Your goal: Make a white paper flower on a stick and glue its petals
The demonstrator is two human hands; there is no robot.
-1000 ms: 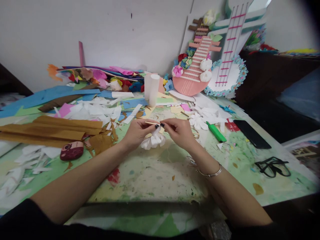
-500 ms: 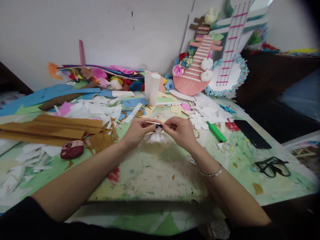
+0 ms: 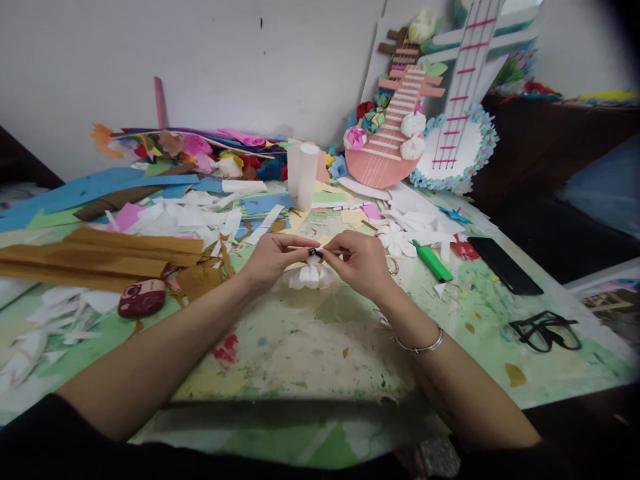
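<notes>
A white paper flower (image 3: pixel 311 277) hangs, petals downward, between my hands just over the table. My left hand (image 3: pixel 267 263) pinches its gathered neck with thumb and forefinger. From the other side my right hand (image 3: pixel 357 263) pinches the same spot, and the dark-nailed thumbs of both hands nearly touch. A thin stick (image 3: pixel 342 252) shows along my right fingers; most of it is hidden by them. Flat white paper petals (image 3: pixel 397 238) lie beyond my right hand, with the gold handle loop of scissors (image 3: pixel 394 266) close to its wrist side.
Brown crepe paper (image 3: pixel 100 257), white scraps (image 3: pixel 175 220) and a dark red case (image 3: pixel 142 298) lie left. Two white rolls (image 3: pixel 307 179) stand behind. Right are a green tube (image 3: pixel 433 261), a phone (image 3: pixel 505 265) and glasses (image 3: pixel 546 331). Paper instruments (image 3: pixel 385 163) lean at the back.
The pale stick that showed above my left fingers is now mostly covered by them. The flower's petals look spread slightly wider. Both hands stay in nearly the same place.
</notes>
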